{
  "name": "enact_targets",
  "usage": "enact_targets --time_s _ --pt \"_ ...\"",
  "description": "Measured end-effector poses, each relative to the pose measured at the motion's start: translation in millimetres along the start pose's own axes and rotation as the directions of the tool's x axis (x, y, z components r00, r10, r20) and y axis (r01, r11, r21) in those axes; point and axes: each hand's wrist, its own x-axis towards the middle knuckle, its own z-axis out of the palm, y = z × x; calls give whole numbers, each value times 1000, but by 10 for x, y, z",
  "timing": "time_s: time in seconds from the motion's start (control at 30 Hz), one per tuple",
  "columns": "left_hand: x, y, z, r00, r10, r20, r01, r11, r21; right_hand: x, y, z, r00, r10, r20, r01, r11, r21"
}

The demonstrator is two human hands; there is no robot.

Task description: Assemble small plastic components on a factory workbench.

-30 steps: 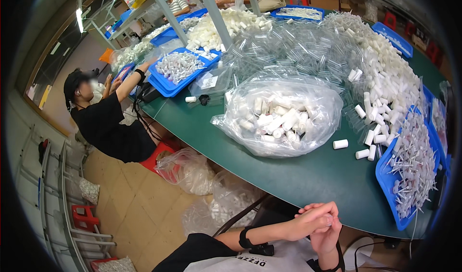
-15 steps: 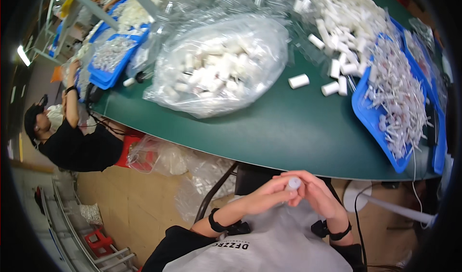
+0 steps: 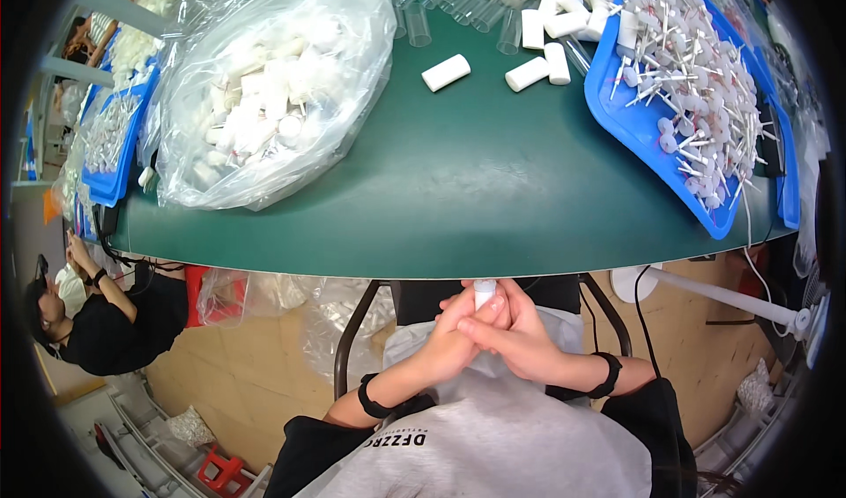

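Just below the table's near edge, my two hands are closed together around a small white cylinder [image 3: 484, 293] with a paler, translucent top. Only its upper part sticks out between the fingers; the rest is hidden. My left hand [image 3: 451, 341] curls around it from one side. From the other side, my right hand [image 3: 522, 338] wraps over, its thumb across the left fingers. Loose white cylinders [image 3: 446, 72] of similar shape lie on the green table [image 3: 423, 207] farther off.
A clear plastic bag [image 3: 352, 119] of white pieces stands at left. At right, a blue tray [image 3: 630, 132] holds many thin white sticks with round ends. Clear tubes [image 3: 419, 26] lie at the back. A person in black [image 3: 123, 322] sits at far left, beside a red stool [image 3: 216, 295].
My view has turned, so the bag and tray sit farther left and higher. My hands have closed more tightly together around the white cylinder, which now stands more upright.
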Motion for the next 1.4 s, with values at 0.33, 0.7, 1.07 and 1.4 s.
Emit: enact_targets --time_s 0.33,0.7,1.07,1.4 --pt "-10 98 73 978 -48 -205 71 992 106 88 -103 219 964 64 -257 -65 998 5" --pt "10 230 -73 994 -108 14 108 994 29 118 1 213 978 -57 -201 41 996 -80" --pt "-139 26 -184 992 -21 125 20 1000 14 -39 -101 52 999 25 34 -21 993 -119" --pt "-11 -183 -75 990 139 29 -141 984 110 48 -80 3 992 40 -121 -48 997 -58"
